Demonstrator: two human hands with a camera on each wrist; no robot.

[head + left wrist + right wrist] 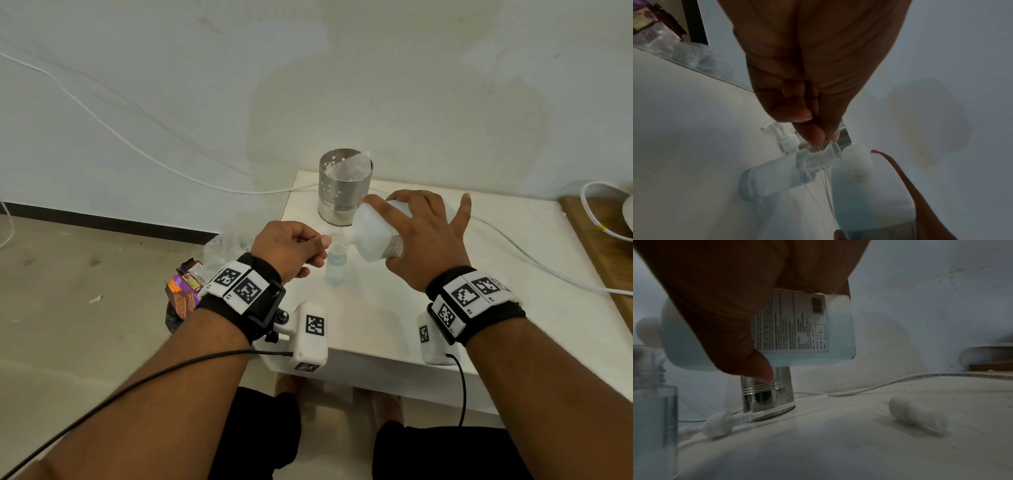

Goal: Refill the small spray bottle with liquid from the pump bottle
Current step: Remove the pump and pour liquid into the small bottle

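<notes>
The small clear spray bottle [335, 270] stands upright on the white table [376, 318], its threaded neck open [649, 374] and some bluish liquid inside. My left hand [323, 247] pinches the clear top of its neck [822, 139]. My right hand [394, 236] grips the big pump bottle [371, 236], which is tilted almost flat. The big bottle's open white mouth [857, 159] sits just over the small bottle's neck. It holds pale blue liquid behind a printed label [793, 324]. Whether liquid is flowing cannot be seen.
The pump head with its tube [719, 425] and a white spray cap [918, 417] lie on the table. A perforated metal cup [344, 192] stands just behind the bottles. A white cable [513, 246] crosses the back. A plastic bag and snack wrapper [185, 291] lie left of the table.
</notes>
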